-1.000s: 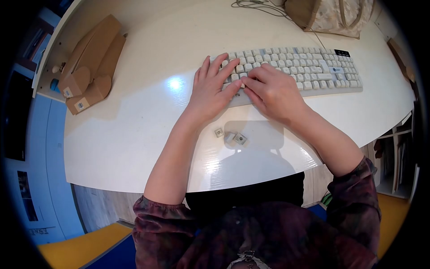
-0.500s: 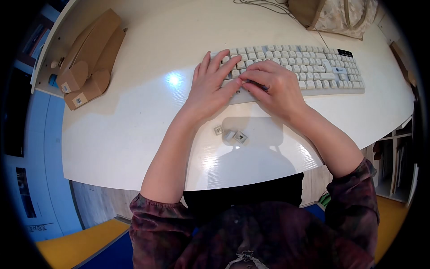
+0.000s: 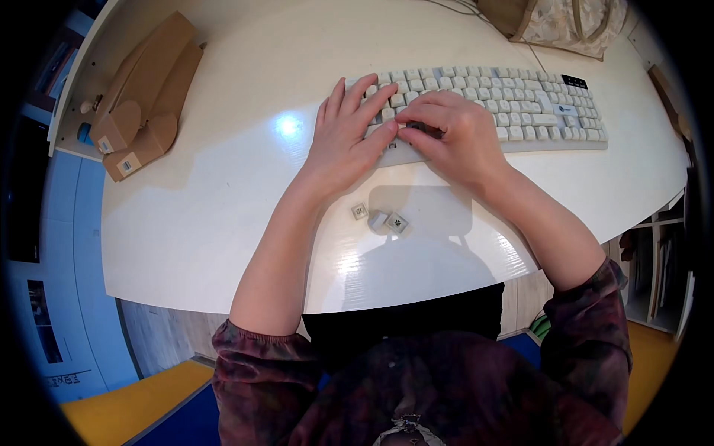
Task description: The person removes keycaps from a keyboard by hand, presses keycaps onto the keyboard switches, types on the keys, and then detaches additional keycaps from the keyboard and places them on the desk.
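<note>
A white keyboard (image 3: 513,104) with pale keycaps lies on the white desk. My left hand (image 3: 346,134) rests over its left end, fingers spread across the keys and thumb near the bottom row. Close beside that thumb, my right hand (image 3: 461,137) is bent over the lower-left keys, its thumb and index finger curled near each other. A dark patch shows between those fingers; whatever they grip is too small or hidden to name. Nearer my body lie three loose keycaps: one on the left (image 3: 360,212), a middle one (image 3: 378,221) and one on the right (image 3: 398,223).
Folded brown cardboard (image 3: 145,104) lies at the desk's left side. A patterned bag (image 3: 569,30) and a thin cable (image 3: 454,9) are at the back right. The desk's curved front edge (image 3: 401,307) is close to my body.
My right thumb and index finger have parted slightly, and more of the dark patch between them shows. The left hand keeps its spread pose. The whole view has shifted a little.
</note>
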{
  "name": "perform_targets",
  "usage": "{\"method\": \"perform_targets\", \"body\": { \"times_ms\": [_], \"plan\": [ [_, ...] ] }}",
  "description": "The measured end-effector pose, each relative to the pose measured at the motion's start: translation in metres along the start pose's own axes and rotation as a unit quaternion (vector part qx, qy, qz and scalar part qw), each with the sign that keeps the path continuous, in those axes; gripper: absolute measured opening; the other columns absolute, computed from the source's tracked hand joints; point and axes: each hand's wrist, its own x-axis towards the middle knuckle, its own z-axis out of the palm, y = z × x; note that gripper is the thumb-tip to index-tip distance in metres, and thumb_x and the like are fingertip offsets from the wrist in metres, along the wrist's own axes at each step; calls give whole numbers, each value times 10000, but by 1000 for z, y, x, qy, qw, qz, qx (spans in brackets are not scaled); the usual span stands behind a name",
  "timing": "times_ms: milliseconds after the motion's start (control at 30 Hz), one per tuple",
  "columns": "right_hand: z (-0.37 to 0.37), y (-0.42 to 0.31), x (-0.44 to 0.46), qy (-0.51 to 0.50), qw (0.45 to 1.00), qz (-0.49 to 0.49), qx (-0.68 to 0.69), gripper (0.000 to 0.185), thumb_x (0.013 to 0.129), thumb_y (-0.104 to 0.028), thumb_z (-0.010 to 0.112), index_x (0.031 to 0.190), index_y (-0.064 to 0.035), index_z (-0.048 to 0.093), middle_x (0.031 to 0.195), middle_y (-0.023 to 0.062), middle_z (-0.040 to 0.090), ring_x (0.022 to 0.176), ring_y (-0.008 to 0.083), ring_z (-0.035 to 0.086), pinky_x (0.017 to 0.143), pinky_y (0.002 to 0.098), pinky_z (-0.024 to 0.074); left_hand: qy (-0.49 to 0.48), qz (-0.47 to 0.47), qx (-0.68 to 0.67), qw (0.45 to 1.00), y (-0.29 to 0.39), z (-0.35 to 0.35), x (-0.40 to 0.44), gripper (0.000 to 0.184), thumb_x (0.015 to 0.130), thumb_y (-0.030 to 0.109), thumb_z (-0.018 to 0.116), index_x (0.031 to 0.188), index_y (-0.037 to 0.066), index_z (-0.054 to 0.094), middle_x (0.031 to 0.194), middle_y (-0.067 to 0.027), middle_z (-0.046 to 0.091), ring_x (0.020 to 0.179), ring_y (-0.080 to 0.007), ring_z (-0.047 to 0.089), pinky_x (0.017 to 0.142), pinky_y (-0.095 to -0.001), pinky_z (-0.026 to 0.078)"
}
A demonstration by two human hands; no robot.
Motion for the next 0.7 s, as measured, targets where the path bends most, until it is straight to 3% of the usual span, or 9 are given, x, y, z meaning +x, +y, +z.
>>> {"method": "perform_targets", "body": {
  "times_ms": [700],
  "plan": [
    [-5, 7, 0, -28, 999, -33, -24, 90, 828, -127, 728, 899, -77, 750, 907, 48, 693, 839, 260, 674, 687, 386, 544, 5, -24, 30, 999, 3, 2, 1, 550, 1000, 460, 539, 1497, 234, 481, 1632, -71, 288, 1532, -379, 136, 1230, -498, 180]
  ]
}}
